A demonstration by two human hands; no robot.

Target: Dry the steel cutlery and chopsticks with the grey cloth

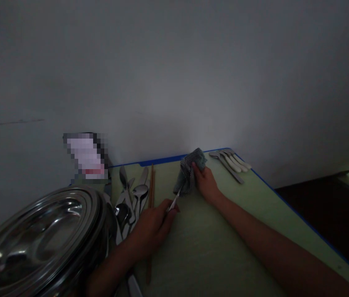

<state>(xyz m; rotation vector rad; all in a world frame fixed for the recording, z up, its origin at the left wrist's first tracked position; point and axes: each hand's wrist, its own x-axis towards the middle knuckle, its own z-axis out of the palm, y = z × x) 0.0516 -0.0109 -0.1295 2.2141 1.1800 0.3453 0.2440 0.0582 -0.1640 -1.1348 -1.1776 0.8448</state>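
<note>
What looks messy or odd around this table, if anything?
The spoons and other metal cutlery left of the left hand lie jumbled and crossing, unlike the neater white-handled utensils near the far right corner. The wall has a dark streak. I see no spill.

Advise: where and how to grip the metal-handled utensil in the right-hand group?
Probably near the end of its metal handle, pinched from above on the near side: that end points toward the wearer and sticks out past the white-handled cutlery beside it.
</note>
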